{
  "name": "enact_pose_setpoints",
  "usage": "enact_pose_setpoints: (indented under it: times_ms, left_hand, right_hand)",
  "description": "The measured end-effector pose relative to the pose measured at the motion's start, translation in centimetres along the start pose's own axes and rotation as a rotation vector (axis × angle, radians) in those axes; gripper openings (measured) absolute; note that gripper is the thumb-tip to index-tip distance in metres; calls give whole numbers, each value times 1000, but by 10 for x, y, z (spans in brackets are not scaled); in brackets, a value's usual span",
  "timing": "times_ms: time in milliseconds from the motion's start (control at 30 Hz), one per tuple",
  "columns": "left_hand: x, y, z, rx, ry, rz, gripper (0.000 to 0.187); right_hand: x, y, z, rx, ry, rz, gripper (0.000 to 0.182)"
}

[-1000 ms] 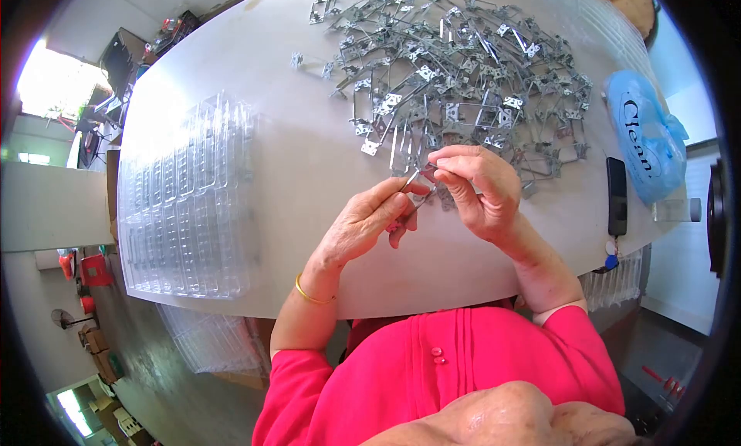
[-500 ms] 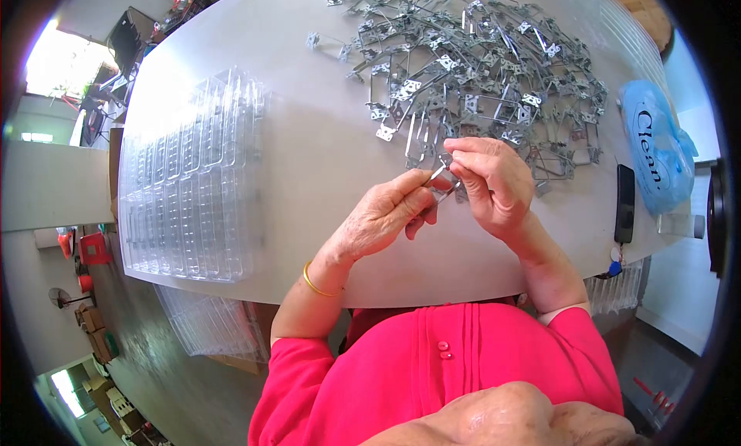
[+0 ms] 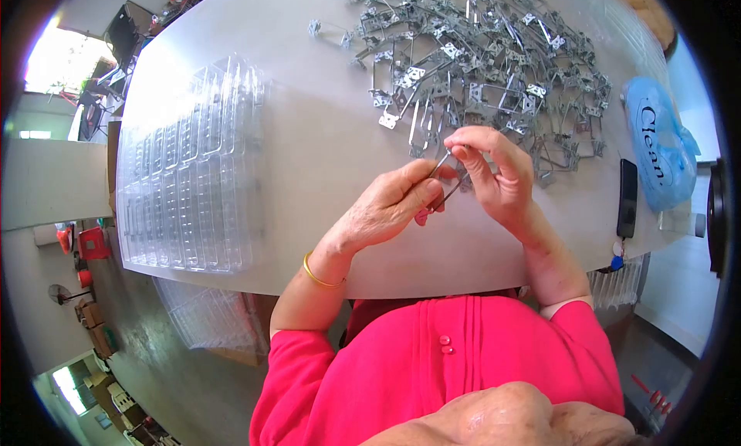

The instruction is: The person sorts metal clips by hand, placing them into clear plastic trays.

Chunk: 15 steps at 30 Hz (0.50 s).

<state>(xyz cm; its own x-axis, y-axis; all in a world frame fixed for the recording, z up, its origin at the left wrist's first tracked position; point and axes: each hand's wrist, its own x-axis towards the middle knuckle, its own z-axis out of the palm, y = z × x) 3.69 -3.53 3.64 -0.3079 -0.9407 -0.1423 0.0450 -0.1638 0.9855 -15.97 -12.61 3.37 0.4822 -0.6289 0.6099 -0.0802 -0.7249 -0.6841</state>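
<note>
Between my two hands is a thin metal linkage bracket with narrow bars, held just above the table. My left hand, a gold bangle at its wrist, pinches the bars between thumb and fingers. With thumb and forefinger, my right hand grips the far end of the same piece; the fingers partly cover that end. Right beyond my hands spreads a large heap of similar metal brackets, tangled together on the table.
Stacked clear plastic trays stand on the table at the left. At the right lie a black phone and a blue plastic bag printed "Clean". More clear trays sit below the table's left front edge.
My right fingers have shifted slightly on the bracket's far end, and the piece has turned a little in my hands. The whole view has moved slightly.
</note>
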Motion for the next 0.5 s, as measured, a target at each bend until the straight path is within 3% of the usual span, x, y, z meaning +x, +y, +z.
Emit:
enact_pose_setpoints:
  times_ms: [100,133,167,267,400,500]
  left_hand:
    - [-1,1,1,26,52,-12,37]
    - [2,-2,2,129,93,45,49]
    - [1,-1,5,130,91,40,49]
    - [3,-1,16,706,289,229,65]
    - [5,-10,17,802,326,277,58]
    - [6,-12,17,698,339,288,52]
  right_hand:
    - [1,-4,1,33,-5,57,14]
    - [0,-1,3,42,14,63,16]
    - [0,1,5,45,16,67,16]
    - [-2,3,6,-27,15,22,16]
    - [-3,-1,8,-10,-41,78,16]
    - [-4,-2,5,51,-82,170,14]
